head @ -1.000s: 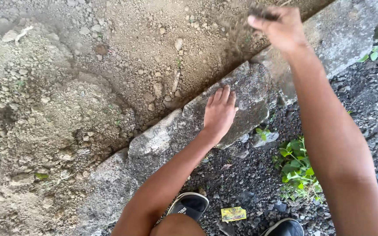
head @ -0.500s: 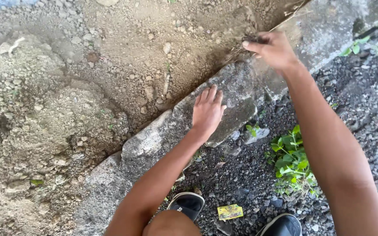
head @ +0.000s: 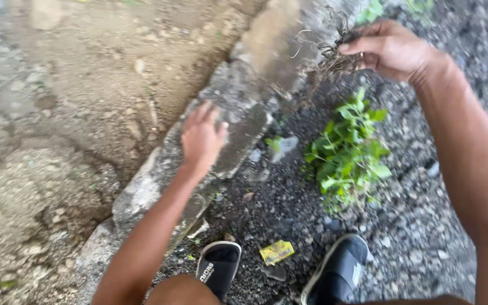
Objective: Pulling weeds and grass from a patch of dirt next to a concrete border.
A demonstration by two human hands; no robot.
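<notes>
Hands: 2. Left hand (head: 201, 137) lies open, palm flat on the stone curb (head: 238, 101), fingers spread. Right hand (head: 392, 49) is closed, pinching 1 clump of dry roots (head: 334, 53) w/ soil, held in the air above curb's far end; dust blurs beside it. Green weeds: 1 plant (head: 348, 149) in dark gravel (head: 419, 226), just below the clump. Sandals: 2, black (head: 219, 270), at bottom edge. Wrappers: 1, small yellow, crumpled rectangle (head: 277, 252), flat on gravel btw the sandals. Tan dirt (head: 74, 113) left of curb.
</notes>
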